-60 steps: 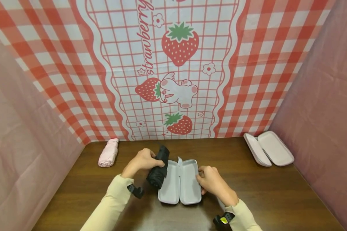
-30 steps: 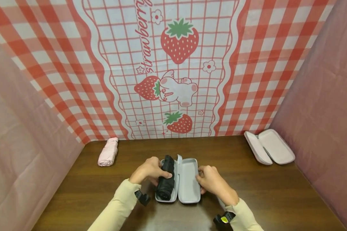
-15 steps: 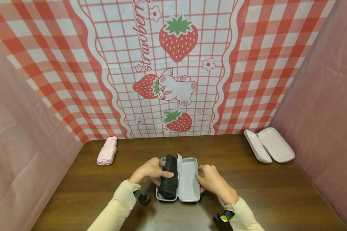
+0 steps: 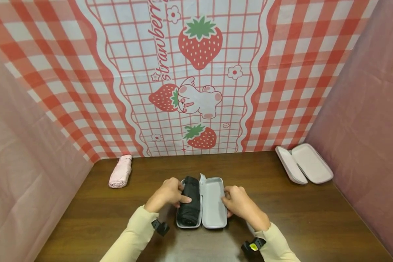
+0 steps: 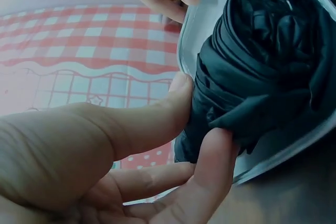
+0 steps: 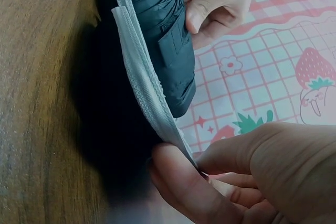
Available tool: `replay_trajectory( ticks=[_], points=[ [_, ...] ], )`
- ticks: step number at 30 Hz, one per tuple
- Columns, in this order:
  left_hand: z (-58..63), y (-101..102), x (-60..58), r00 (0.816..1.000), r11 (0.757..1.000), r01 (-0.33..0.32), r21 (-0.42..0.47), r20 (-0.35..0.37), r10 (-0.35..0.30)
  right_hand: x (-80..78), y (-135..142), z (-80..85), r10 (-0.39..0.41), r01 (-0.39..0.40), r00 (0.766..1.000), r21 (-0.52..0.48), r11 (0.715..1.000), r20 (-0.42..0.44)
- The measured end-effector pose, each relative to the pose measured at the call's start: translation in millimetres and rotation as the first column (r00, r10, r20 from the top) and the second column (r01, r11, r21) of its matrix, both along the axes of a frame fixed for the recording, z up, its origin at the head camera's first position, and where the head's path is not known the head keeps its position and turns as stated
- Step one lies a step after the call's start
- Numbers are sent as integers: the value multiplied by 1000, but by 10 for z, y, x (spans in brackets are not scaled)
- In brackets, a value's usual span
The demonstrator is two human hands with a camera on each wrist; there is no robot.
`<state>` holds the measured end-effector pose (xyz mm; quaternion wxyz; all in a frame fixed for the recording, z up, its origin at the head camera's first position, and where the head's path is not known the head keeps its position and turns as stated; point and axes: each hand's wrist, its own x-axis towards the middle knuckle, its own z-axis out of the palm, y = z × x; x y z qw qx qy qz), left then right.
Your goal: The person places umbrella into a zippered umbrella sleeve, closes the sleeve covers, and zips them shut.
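Note:
A folded black compact umbrella [image 4: 190, 205] lies lengthwise in the left half of an open light-grey zip case [image 4: 214, 203]. My left hand [image 4: 170, 193] holds the umbrella from its left side, with the thumb on top. In the left wrist view, the umbrella's [image 5: 262, 56] bunched fabric end faces the camera, inside the pale rim. My right hand [image 4: 240, 203] pinches the right rim of the case. The right wrist view shows the zipper edge [image 6: 139, 72] between that hand's thumb and fingers. The left hand's fingertips behind the umbrella are partly hidden in the head view.
A rolled pale-pink bundle [image 4: 121, 171] lies at the back left of the brown table [image 4: 281, 225]. Another open, pale-pink zip case [image 4: 311, 163] stands at the back right. A strawberry-print checked cloth [image 4: 196, 91] hangs behind, with pink cloth at both sides.
The left hand has brought the umbrella from a tilted position over the case's left edge down into the left half, where it now lies straighter. The right hand has kept its hold.

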<state>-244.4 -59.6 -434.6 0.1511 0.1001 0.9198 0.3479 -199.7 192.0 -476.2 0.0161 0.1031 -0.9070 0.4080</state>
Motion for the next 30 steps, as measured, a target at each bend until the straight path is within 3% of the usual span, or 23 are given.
replay_trajectory(
  ticks=[5,13,20,25,30],
  points=[
    [-70,-25,8,998,997,-31,71,53,27,-6,-6,-6,-4,4,1000,11,1000,-12],
    [-158,-40,25,1000,999,-26,40,-15,27,-3,2,-8,15,-14,1000,18,1000,-17],
    [-204,-49,9,999,999,-34,38,-30,36,-18,29,24,-7,10,999,45,999,-50],
    [-257,-110,5,996,988,-82,128,49,77,-17,60,34,-14,15,999,41,999,-29],
    [-314,-167,14,988,954,-73,290,152,29,-15,84,44,-19,19,1000,31,999,-17]
  ],
)
